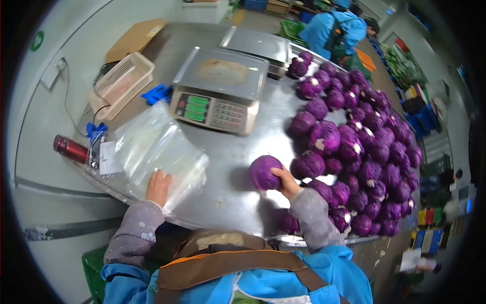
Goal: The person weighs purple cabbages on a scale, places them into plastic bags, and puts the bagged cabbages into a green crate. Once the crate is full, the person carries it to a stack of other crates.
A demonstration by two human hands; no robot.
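While the right hand (pixel 286 183) gripped a purple cabbage (pixel 265 173) above the metal desk (pixel 230 202), its fingers curled around one side, the left hand (pixel 159 188) lay on clear plastic bags (pixel 157 149), its fingers slightly bent and holding nothing visible; a digital scale (pixel 220 88) stood beyond; many cabbages (pixel 354 152) covered the right side.

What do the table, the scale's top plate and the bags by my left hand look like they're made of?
The table: bare metal, likely stainless steel, given its gray streaky shine. The scale's top plate: probably brushed metal, dull gray with a brownish patch. The bags: thin clear plastic, glossy, wrinkled and see-through.
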